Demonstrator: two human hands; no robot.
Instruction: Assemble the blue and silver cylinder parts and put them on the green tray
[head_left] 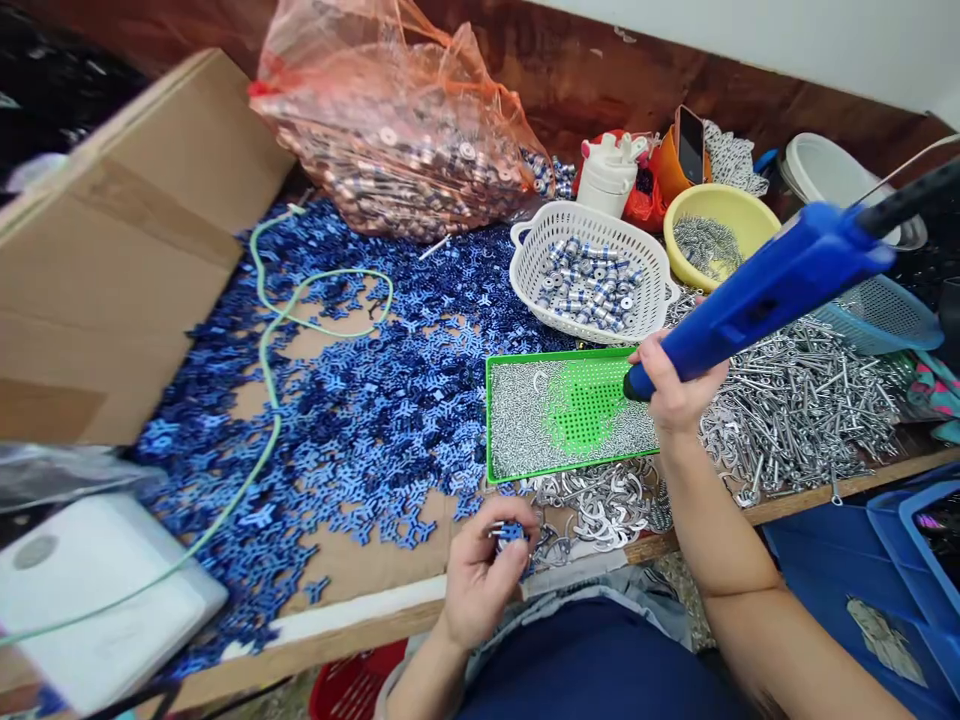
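Observation:
My right hand (675, 390) is wrapped round a blue power screwdriver (765, 285), whose tip hangs over the right end of a green tray (495, 420) filled with tiny silver screws. Near the bench's front edge, my left hand (484, 570) is closed on a small blue and silver part (511, 532). Curved silver clips (600, 500) lie just to its right. Blue three-armed pieces (352, 420) cover the bench to the left.
A white basket (525, 255) holds striped rollers, with an orange bag of them (405, 130) behind. A yellow bowl (739, 205), a pile of metal pins (802, 410), a cardboard box (112, 250), a green cable (266, 350) and blue crates (900, 560) surround the work spot.

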